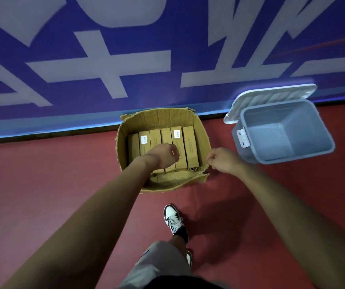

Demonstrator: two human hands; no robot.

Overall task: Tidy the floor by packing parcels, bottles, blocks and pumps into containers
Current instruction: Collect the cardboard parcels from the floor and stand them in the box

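An open cardboard box (159, 117) stands on the red floor against the wall. Several brown parcels (189, 142) lie side by side inside it, two with white labels. My left hand (164, 155) reaches down into the box over the parcels, fingers curled; whether it grips one is hidden. My right hand (222, 159) is at the box's torn right front corner, fingers pinched at the cardboard edge. A grey plastic bin (305, 130) with nothing in it stands to the right, its white lid (269, 99) hinged open against the wall.
A blue wall with large white characters (125, 65) runs behind both containers. Bare red floor (52, 174) stretches left of the box and in front of it. My shoe (174, 222) is planted just in front of the box.
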